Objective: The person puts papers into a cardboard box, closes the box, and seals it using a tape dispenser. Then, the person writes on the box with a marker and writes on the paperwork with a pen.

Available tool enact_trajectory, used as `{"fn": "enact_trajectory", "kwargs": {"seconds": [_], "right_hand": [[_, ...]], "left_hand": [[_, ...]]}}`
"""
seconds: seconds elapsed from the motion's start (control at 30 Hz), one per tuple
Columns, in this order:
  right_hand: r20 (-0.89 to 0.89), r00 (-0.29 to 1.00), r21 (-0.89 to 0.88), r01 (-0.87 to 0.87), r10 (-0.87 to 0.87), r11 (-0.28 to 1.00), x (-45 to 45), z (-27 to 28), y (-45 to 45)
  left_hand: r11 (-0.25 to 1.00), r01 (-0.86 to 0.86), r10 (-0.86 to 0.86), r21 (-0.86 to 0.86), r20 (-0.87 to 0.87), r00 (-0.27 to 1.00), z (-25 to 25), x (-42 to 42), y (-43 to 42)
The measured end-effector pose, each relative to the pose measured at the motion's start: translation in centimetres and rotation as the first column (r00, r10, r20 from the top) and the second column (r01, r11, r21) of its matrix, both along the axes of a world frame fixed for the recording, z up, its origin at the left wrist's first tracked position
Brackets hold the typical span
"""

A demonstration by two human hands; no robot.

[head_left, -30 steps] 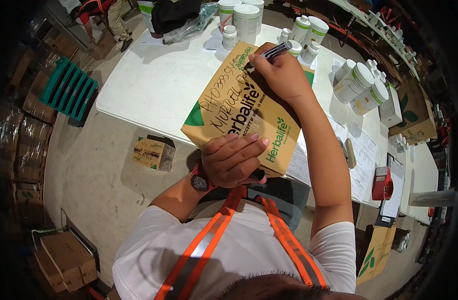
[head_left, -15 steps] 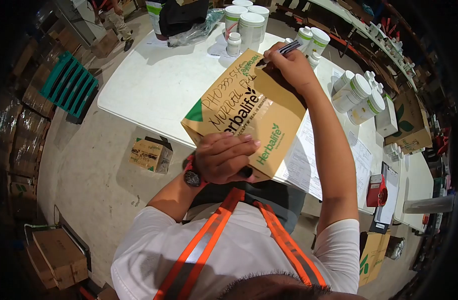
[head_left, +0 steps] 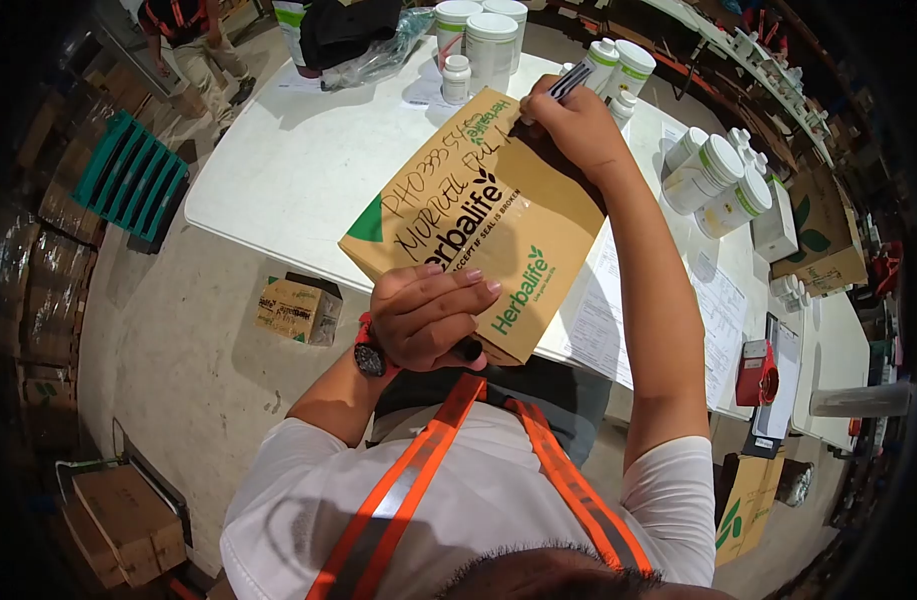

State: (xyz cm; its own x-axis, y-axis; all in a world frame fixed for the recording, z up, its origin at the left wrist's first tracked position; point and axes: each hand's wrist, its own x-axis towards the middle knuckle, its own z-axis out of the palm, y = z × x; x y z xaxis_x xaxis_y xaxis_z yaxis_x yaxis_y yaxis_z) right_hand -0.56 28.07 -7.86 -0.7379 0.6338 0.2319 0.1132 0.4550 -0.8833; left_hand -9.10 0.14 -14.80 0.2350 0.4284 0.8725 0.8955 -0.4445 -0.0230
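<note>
A brown Herbalife cardboard box [head_left: 568, 225] lies tilted at the table's front edge, with handwritten black letters and numbers across its face. My right hand [head_left: 578, 125] is closed round a marker pen [head_left: 570, 82], its tip at the far end of the box by the last handwritten letters. Against the near side of the box rests my left hand [head_left: 428, 312], fingers curled over the face. A small black marker cap [head_left: 468, 349] pokes out between its thumb and fingers. Printed papers [head_left: 603, 325] lie partly under the box.
White tubs [head_left: 490, 55] and a small bottle [head_left: 456, 78] stand on the white table [head_left: 268, 165], with more tubs [head_left: 713, 170] to the right. A clipboard [head_left: 778, 390] lies at right. On the floor are a small box [head_left: 286, 308] and a green crate stack [head_left: 138, 185]. A person [head_left: 193, 45] stands at upper left.
The pen has added strokes at the end of the second written line. The box and my left hand sit slightly further left in view. The person at upper left has come nearer.
</note>
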Motion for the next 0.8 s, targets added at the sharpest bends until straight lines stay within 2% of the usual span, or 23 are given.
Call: {"fn": "enact_trajectory", "kwargs": {"seconds": [0.13,0.23,0.33,0.63,0.73,0.8], "right_hand": [[-0.016,0.999,0.086,0.039,-0.038,0.996,0.0,0.6,-0.7],[-0.043,0.998,0.016,0.036,-0.035,0.999,-0.1,-0.8,0.9],[-0.030,0.998,0.114,0.058,-0.055,0.992,-0.1,-0.2,0.1],[-0.071,0.991,0.095,0.121,-0.114,0.988,-0.2,-1.0,0.8],[-0.073,0.996,0.147,0.059,-0.048,0.987,-0.3,-1.1,0.6],[-0.041,0.993,0.205,0.119,-0.113,0.972,-0.1,-0.1,-0.2]], "left_hand": [[1.000,-0.013,0.013,0.001,-0.011,1.000,-0.1,0.2,-0.1],[1.000,-0.010,0.010,0.004,-0.010,1.000,0.0,0.1,-0.1],[1.000,-0.013,0.013,-0.010,-0.011,1.000,0.1,0.3,-0.2],[1.000,-0.011,0.011,-0.014,-0.016,1.000,-0.1,0.1,-0.1],[1.000,-0.017,0.016,-0.020,-0.016,1.000,-0.2,0.1,-0.2],[1.000,-0.018,0.018,-0.022,-0.016,1.000,-0.2,0.1,-0.3]]}}
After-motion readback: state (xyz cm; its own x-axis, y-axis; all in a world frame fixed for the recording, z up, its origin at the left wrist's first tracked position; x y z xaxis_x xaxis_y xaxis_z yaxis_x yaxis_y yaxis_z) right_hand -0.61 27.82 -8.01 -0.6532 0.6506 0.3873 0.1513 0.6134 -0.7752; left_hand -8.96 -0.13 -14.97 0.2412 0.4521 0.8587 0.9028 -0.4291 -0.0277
